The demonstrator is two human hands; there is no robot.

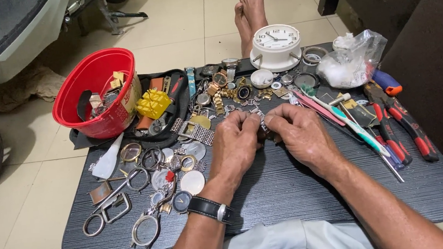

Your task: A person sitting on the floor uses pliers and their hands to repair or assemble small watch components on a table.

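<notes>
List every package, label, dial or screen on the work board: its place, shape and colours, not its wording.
Red bucket: far left, round, pale label on its side.
Clear plastic bag: far right, crumpled, white contents.
White clock: far edge, round, white dial, dark hands.

Both hands (266, 136) pinching a metal watch band (261, 121) above a dark tray (294, 188) of watch parts.

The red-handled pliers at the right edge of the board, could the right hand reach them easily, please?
Probably yes: the pliers lie uncovered just beside the right hand, though that hand and the left hand currently pinch a small metal piece.
</notes>
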